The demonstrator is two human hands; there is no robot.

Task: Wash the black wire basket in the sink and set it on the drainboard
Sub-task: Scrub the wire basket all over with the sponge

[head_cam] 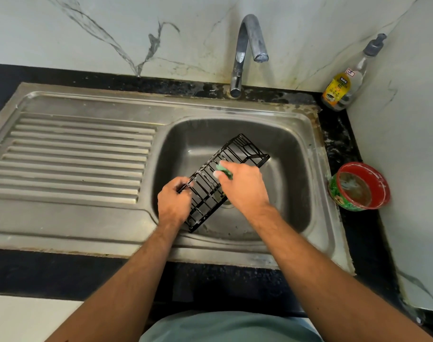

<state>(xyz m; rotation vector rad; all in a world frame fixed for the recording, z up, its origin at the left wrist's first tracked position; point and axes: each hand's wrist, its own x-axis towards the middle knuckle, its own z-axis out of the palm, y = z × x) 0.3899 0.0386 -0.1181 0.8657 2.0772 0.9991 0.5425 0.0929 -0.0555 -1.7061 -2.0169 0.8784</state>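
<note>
The black wire basket (219, 183) is held tilted over the sink (294, 134) bowl. Its near left edge is gripped by the closed fingers of the left hand (174, 202). A green scrub pad (224, 169) is pinched in the right hand (245, 185) and pressed against the basket's wires. Beyond stands the faucet (245, 53).
</note>
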